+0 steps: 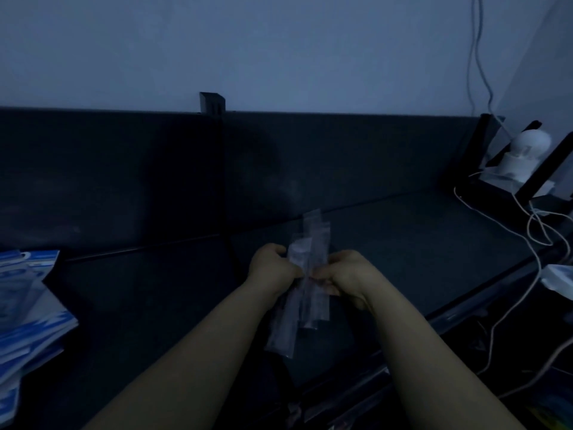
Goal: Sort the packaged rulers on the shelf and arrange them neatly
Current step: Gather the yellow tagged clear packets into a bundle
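A dim room is being shown, with a pale wall [279,51] filling the upper part of the view. Below it, a dark shelf [434,243] is being seen from above, and its upright back panel [108,169] is running across the whole width. At the left edge, a stack of blue and white packets [28,308] is lying on the shelf, well apart from the hands. 2 bare forearms are being stretched forward from the bottom of the view over the middle of the shelf. On the right, several white cables [539,231] are trailing down the wall and looping across the shelf's right end.

The packaged rulers [310,243] are being held as 1 loose bundle of clear sleeves between the 2 hands, above the middle of the shelf; the sleeves are lying roughly lengthwise away from the person and are fanned slightly, with 1 slanting toward the lower left. How many rulers are in the bundle cannot be told in the gloom. The left hand [273,268] is gripping the bundle's left side with fingers curled round it. The right hand [344,274] is gripping the right side, its fingers curled likewise. A white rounded device [524,153] is standing at the far right, near the cables. A small dark bracket [212,103] is sticking up above the back panel.
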